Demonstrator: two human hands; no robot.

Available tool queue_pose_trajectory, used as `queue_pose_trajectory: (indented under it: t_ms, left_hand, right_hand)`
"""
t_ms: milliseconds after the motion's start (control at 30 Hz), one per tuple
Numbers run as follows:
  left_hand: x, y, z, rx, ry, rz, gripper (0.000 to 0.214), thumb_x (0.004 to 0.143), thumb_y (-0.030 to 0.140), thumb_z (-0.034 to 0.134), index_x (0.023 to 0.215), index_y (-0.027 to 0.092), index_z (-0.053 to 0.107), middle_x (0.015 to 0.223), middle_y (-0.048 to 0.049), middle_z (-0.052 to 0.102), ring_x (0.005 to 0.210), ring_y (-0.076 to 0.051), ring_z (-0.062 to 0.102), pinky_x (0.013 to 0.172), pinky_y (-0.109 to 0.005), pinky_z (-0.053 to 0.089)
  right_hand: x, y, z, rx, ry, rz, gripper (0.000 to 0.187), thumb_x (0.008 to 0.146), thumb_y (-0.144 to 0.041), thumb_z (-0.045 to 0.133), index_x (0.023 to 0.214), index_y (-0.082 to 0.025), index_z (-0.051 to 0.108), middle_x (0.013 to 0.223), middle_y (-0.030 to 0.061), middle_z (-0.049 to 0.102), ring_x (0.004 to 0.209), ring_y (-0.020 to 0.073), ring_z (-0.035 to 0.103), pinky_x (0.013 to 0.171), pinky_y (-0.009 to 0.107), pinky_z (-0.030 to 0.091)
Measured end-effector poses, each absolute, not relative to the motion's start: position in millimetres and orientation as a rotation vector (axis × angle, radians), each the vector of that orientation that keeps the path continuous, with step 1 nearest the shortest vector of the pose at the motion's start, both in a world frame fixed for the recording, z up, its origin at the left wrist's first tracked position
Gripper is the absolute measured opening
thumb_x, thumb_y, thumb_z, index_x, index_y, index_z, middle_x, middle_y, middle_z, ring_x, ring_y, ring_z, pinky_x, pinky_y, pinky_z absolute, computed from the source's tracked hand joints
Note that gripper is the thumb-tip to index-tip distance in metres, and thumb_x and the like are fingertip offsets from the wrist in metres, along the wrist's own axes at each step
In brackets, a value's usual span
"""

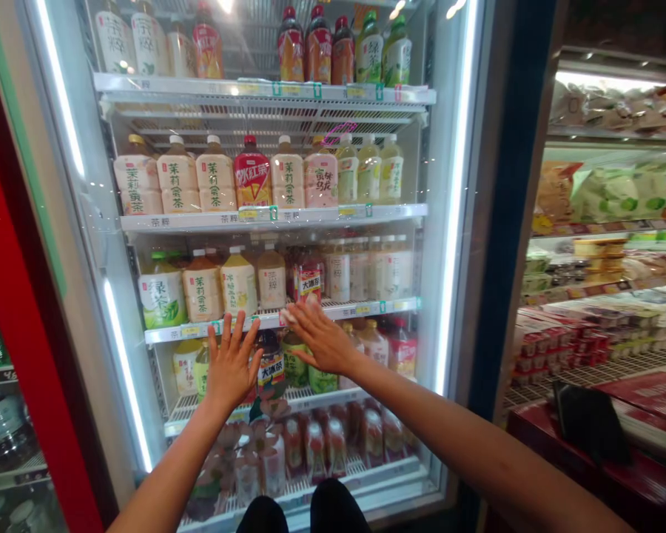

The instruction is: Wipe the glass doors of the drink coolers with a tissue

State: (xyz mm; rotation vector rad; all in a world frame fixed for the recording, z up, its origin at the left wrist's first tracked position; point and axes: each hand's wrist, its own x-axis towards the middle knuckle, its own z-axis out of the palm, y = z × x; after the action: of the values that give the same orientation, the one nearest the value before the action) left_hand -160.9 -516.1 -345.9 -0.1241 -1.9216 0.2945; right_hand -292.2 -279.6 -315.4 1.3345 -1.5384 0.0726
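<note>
Both of my hands lie flat against the glass door (449, 185) of a drinks cooler. My left hand (231, 364) is open with its fingers spread upward, over the lower shelves. My right hand (316, 334) is open too, fingers stretched to the left, pressed on the glass at the level of a white wire shelf (377, 304). Behind the glass between my hands stands a dark bottle with a yellow label (270, 364). Neither hand holds anything.
The cooler holds several shelves of tea bottles (216, 181) and, at the bottom, small pink-labelled bottles (316, 444). A red-framed cooler (11, 311) stands to the left. To the right is an open chilled case (604, 326) with packaged food, and a dark pillar (510, 222) between.
</note>
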Motion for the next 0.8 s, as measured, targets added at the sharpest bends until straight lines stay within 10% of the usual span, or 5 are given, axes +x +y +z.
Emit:
queue_pose_trajectory:
  t_ms: [133,333,533,733,800]
  left_hand:
    - [-160.7,-517.0,-346.1,-0.128,-1.924,0.306,0.078,0.097,0.038,0.058,0.163,0.030,0.019,0.171,-0.0087,0.018,0.161,-0.029,0.005,0.131,-0.060,0.003]
    - [-161.6,-517.4,-348.4,-0.126,-1.927,0.297,0.078,0.097,0.037,0.058,0.163,0.031,0.017,0.172,-0.0080,0.016,0.161,-0.030,0.005,0.130,-0.061,0.002]
    - [-161.7,-519.4,-346.7,-0.145,-1.921,0.298,0.079,0.097,0.034,0.057,0.164,0.031,0.016,0.172,-0.0081,0.016,0.161,-0.029,0.005,0.130,-0.061,0.002]
    - [-163.5,-514.0,-349.0,-0.186,-1.890,0.308,0.079,0.096,0.031,0.059,0.163,0.030,0.018,0.173,-0.0082,0.013,0.161,-0.031,0.004,0.130,-0.063,0.002]
    - [-167.4,-504.4,-352.7,-0.245,-1.887,0.305,0.078,0.095,0.032,0.061,0.163,0.033,0.021,0.172,-0.0063,0.014,0.161,-0.030,0.005,0.130,-0.062,0.001]
  right_hand:
    - [-296.5,-265.7,-325.0,1.533,-1.491,-0.087,0.090,0.099,-0.047,0.058,0.166,-0.012,0.009,0.169,0.0133,0.028,0.159,0.0267,0.021,0.130,0.051,0.026]
    - [-309.6,-249.6,-313.2,1.009,-1.605,0.311,0.085,0.103,-0.038,0.049,0.166,-0.013,-0.004,0.173,0.0175,0.007,0.161,0.0360,0.003,0.126,0.069,0.019]
    - [-306.9,-241.6,-354.4,1.541,-1.468,-0.074,0.084,0.101,-0.049,0.052,0.166,-0.018,0.011,0.170,0.0063,0.029,0.158,0.0192,0.025,0.129,0.041,0.029]
    - [-330.0,-218.5,-330.8,0.920,-1.639,0.353,0.085,0.103,-0.031,0.044,0.164,-0.013,-0.013,0.173,0.0197,0.003,0.160,0.0380,0.002,0.124,0.076,0.011]
    - [-328.2,-218.6,-339.0,0.981,-1.629,0.309,0.086,0.103,-0.037,0.046,0.165,-0.016,-0.009,0.174,0.0168,0.005,0.161,0.0360,0.006,0.125,0.071,0.018]
